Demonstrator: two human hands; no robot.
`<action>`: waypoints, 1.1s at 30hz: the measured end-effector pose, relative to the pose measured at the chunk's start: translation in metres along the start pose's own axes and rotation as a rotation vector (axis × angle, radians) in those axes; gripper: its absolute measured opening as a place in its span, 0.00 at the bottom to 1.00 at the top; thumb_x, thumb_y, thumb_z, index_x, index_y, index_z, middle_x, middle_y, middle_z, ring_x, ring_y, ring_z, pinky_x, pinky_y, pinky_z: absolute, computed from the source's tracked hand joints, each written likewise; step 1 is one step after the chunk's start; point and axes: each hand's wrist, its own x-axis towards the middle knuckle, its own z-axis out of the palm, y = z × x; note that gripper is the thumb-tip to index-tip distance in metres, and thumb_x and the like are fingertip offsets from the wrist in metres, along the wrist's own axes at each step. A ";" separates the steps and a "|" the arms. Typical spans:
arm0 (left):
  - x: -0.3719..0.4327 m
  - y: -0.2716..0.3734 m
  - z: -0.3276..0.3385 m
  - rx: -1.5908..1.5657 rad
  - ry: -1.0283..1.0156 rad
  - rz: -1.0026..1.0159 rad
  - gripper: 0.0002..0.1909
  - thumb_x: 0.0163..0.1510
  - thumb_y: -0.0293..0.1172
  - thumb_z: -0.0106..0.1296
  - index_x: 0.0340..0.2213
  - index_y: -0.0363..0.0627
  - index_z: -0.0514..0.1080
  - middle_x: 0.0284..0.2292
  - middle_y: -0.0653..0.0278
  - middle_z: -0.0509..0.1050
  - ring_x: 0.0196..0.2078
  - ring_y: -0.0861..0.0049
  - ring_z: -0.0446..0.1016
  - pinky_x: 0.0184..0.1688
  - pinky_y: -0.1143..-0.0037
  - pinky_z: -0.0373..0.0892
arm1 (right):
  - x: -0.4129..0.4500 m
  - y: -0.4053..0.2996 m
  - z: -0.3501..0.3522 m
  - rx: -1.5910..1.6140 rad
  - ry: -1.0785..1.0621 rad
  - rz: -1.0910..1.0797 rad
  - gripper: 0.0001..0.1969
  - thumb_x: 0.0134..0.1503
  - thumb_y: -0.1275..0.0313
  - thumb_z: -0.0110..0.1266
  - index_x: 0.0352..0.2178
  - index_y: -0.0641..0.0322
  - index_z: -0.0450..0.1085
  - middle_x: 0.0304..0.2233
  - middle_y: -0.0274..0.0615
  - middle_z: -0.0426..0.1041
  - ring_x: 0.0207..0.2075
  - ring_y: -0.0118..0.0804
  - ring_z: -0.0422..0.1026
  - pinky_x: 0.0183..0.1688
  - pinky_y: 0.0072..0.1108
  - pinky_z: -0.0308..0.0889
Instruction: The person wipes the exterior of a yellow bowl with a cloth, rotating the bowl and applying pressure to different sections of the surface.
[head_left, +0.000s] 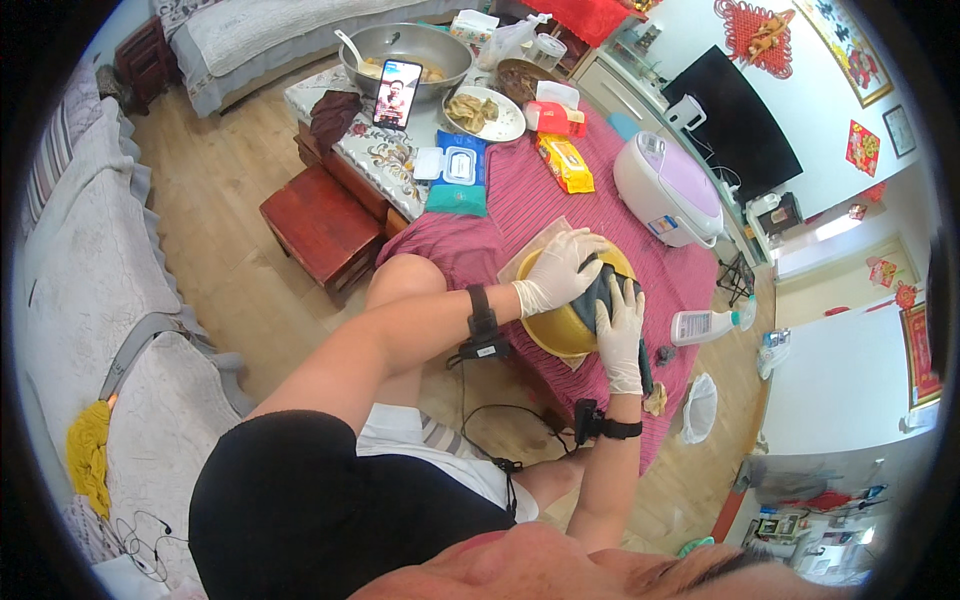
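A gold-coloured metal bowl (553, 331) rests tilted on a pale cloth (534, 247) on the table. Draped over its right side is a dark grey-green cloth (598, 298). My left hand (561, 271), in a white disposable glove, reaches over the bowl with its fingers curled on the cloth's upper part. Gloved the same way, my right hand (622, 337) holds the cloth against the bowl's near right side, fingers spread. Part of the cloth hangs out past my right wrist. My hands and the cloth hide much of the bowl.
A white and lilac rice cooker (667, 187) stands beyond the bowl. A spray bottle (705, 327) lies at the right edge. Wet-wipe packs (457, 172), a plate of food (506, 120), a phone (397, 94) and a steel basin (442, 49) sit farther back. A red stool (322, 225) is left.
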 end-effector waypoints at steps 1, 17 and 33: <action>0.003 0.001 -0.002 -0.027 0.010 -0.009 0.15 0.56 0.29 0.51 0.46 0.44 0.75 0.46 0.55 0.76 0.54 0.54 0.71 0.62 0.60 0.61 | 0.000 0.003 0.003 0.008 0.025 0.002 0.26 0.61 0.64 0.53 0.60 0.57 0.64 0.64 0.62 0.57 0.65 0.71 0.51 0.66 0.47 0.49; 0.005 0.009 -0.003 0.231 -0.228 0.168 0.19 0.57 0.39 0.52 0.48 0.47 0.75 0.52 0.60 0.74 0.58 0.60 0.68 0.63 0.57 0.57 | 0.030 0.042 0.011 0.221 0.041 0.064 0.23 0.64 0.69 0.48 0.61 0.60 0.63 0.63 0.60 0.59 0.64 0.56 0.59 0.66 0.35 0.54; 0.004 0.013 0.001 0.275 -0.280 0.168 0.19 0.56 0.41 0.52 0.45 0.47 0.77 0.50 0.60 0.76 0.58 0.61 0.68 0.64 0.55 0.56 | 0.052 0.059 0.008 0.196 -0.054 0.199 0.25 0.67 0.59 0.43 0.63 0.50 0.60 0.58 0.56 0.66 0.56 0.56 0.69 0.57 0.37 0.65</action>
